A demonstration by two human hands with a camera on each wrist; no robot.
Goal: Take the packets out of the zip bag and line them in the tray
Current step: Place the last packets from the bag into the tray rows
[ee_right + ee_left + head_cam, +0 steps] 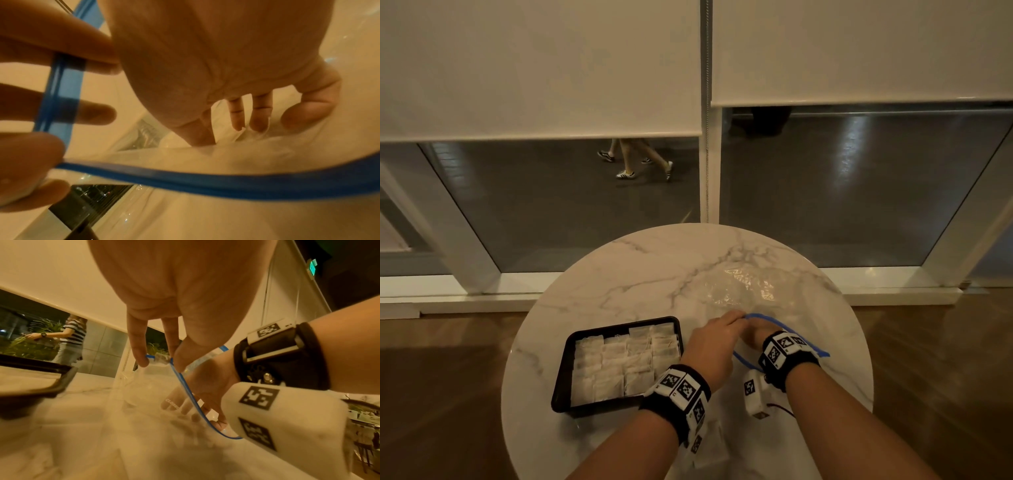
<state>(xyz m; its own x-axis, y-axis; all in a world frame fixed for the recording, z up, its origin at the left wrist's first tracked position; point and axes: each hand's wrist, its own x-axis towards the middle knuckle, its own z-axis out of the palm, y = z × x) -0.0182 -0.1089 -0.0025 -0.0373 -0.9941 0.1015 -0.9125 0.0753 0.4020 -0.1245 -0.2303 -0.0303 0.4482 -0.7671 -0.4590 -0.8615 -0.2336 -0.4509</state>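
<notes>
Packets fill the tray at nine o'clock; left grip pinches the zip bag rim, right grip reaches inside, fingers relaxed.

Left grip pinched (right grip extended)

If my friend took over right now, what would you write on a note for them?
Left hand pinches the blue zip rim of the zip bag, holding its mouth open.
Right hand is inside the bag, fingers spread; whether it has a packet is unclear.
The black tray, left of the bag on the marble table, already holds rows of packets and looks nearly full.
Left: bring out any remaining packets, if there are any, and line them up.
</notes>
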